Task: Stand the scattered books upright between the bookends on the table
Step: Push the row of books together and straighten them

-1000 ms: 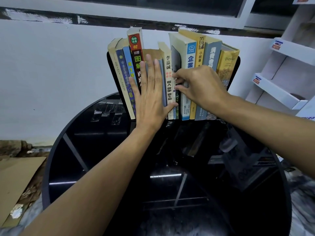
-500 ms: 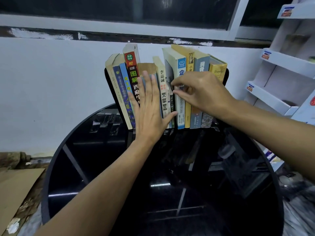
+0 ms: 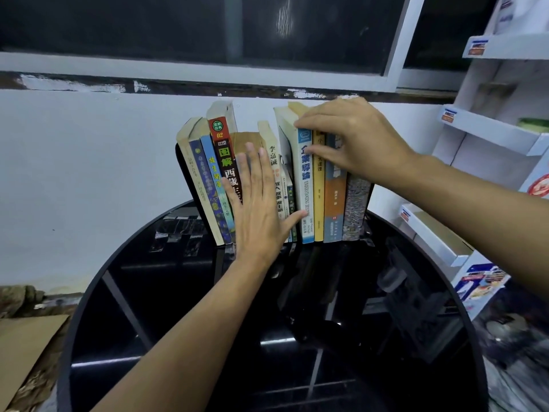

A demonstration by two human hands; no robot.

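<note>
A row of several books stands upright at the far edge of the round black glass table. A black bookend shows at the row's left end; the right bookend is mostly hidden behind the last book. My left hand lies flat with straight fingers against the spines in the middle of the row. My right hand reaches over the tops of the right-side books, its fingertips on the top of the white and blue book and its thumb on that spine.
A white wall and a dark window stand right behind the books. White display shelves with small boxes line the right side. Cardboard lies on the floor to the left. The near part of the table reflects light.
My right hand has risen from the middle of the spines to the tops of the right-side books. My left hand stays pressed flat on the row. The camera has tilted up a little.
</note>
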